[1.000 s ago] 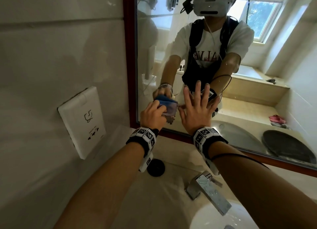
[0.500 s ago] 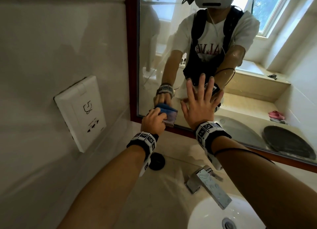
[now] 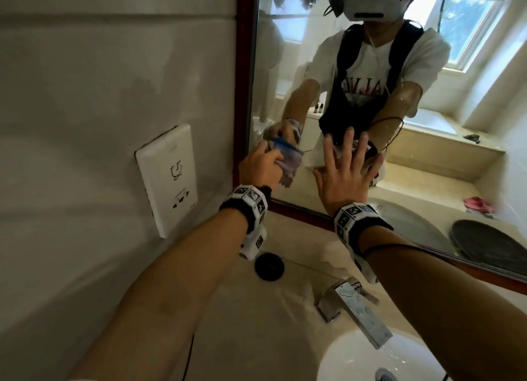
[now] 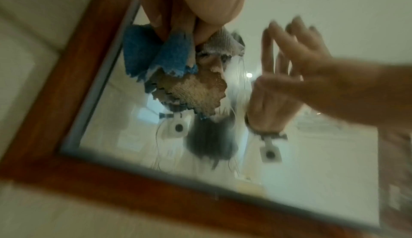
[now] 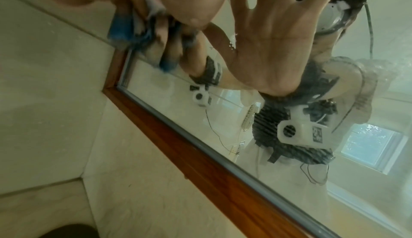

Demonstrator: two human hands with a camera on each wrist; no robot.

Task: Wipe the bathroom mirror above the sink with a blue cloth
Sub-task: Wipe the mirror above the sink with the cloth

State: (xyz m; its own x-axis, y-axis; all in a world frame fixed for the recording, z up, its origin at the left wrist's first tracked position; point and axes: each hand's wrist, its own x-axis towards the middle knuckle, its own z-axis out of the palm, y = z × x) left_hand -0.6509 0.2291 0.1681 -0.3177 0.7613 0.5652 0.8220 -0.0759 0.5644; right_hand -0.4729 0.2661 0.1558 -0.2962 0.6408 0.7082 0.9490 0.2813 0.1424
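Observation:
The wood-framed mirror [image 3: 445, 101] hangs above the sink [image 3: 356, 358]. My left hand [image 3: 261, 166] grips a bunched blue cloth [image 3: 285, 155] with pale and tan patches, and holds it against the glass near the mirror's lower left corner. From the left wrist the cloth [image 4: 156, 55] hangs below my curled fingers, close to the frame [image 4: 73, 76]. My right hand [image 3: 342, 175] lies flat on the glass just to the right, fingers spread and straight. In the right wrist view the blue cloth [image 5: 121, 28] shows blurred to the left of that hand.
A white wall socket plate [image 3: 166, 178] sits left of the mirror. A chrome tap [image 3: 356, 309] juts over the basin, with a black round cap [image 3: 269, 266] on the counter behind it. The mirror's red-brown frame [image 3: 243, 81] edges the tiled wall.
My left hand and the cloth have slid left and a little up toward the mirror's left frame. My right hand stays flat on the glass.

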